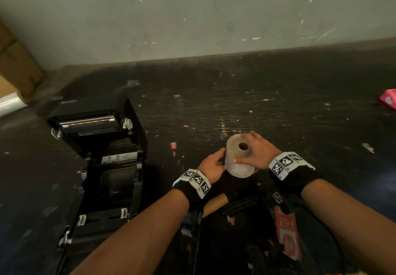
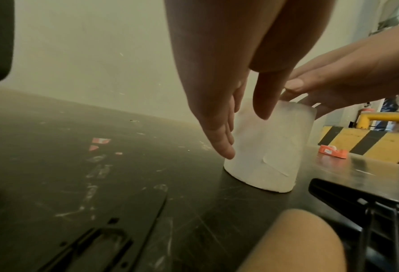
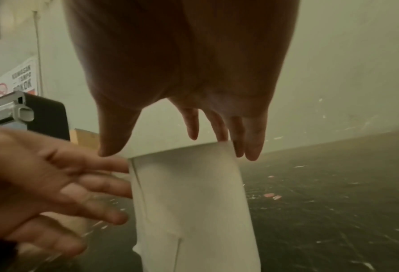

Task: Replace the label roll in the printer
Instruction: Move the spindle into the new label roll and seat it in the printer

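A white label roll point(image 1: 237, 167) point(image 2: 275, 156) point(image 3: 193, 202) stands on end on the dark table point(image 1: 214, 107), its core hole facing up. My right hand point(image 1: 241, 147) point(image 3: 182, 152) grips it from above, thumb on the near side and fingers over the far rim. My left hand point(image 1: 214, 163) point(image 2: 244, 136) touches the roll's left side with straight fingers. The black printer point(image 1: 107, 167) sits to the left with its lid point(image 1: 92, 122) swung up and its bay open.
A brown cardboard core point(image 1: 216, 203) point(image 2: 298, 239) and a black spindle point(image 1: 244, 203) point(image 2: 356, 202) lie just in front of the roll. An orange tape dispenser point(image 1: 389, 101) point(image 2: 333, 151) sits far right. A wall point(image 1: 192, 17) backs the table, and cardboard boxes point(image 1: 17, 67) stand at the left.
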`<move>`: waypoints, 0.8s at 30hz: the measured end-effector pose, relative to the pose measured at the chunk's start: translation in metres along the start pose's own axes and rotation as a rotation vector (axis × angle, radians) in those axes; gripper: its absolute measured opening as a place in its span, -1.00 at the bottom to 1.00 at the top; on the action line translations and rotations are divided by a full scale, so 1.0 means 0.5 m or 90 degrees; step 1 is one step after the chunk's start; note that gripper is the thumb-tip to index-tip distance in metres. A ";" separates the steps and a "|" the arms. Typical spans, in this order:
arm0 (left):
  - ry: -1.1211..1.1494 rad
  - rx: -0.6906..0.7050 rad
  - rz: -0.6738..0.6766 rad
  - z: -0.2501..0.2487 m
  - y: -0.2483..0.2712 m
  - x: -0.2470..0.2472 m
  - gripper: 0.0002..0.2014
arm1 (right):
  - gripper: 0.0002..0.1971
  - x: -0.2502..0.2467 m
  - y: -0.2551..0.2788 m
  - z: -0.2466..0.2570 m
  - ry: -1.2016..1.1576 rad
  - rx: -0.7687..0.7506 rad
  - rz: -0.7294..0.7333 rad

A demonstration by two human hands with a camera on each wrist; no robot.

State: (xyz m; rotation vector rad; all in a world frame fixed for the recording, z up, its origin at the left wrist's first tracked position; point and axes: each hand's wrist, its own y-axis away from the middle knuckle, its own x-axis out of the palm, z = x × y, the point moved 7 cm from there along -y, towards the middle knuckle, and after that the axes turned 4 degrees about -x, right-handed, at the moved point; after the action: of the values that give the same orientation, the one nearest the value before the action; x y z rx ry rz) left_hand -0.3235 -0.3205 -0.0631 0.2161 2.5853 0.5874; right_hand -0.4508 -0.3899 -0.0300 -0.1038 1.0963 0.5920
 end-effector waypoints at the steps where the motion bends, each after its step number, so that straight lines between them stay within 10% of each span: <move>1: 0.013 0.015 0.000 -0.007 -0.003 0.002 -0.39 | -0.04 0.007 -0.006 0.001 0.007 0.000 0.003; 10: 0.107 -0.018 0.007 -0.003 -0.025 -0.018 -0.48 | -0.11 0.000 -0.040 0.004 0.044 0.009 -0.028; 18: 0.261 -0.068 -0.070 -0.011 -0.028 -0.085 -0.39 | -0.49 -0.033 -0.012 -0.057 -0.644 0.196 -0.063; 24: 0.412 -0.017 -0.007 -0.077 -0.006 -0.090 -0.34 | -0.64 -0.021 0.011 -0.013 -0.927 0.149 0.007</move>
State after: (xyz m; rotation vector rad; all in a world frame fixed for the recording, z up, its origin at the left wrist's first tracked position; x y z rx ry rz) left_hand -0.3029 -0.3488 -0.0150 -0.0049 3.1890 0.7878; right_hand -0.4621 -0.3920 -0.0227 0.4834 -0.2620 0.3806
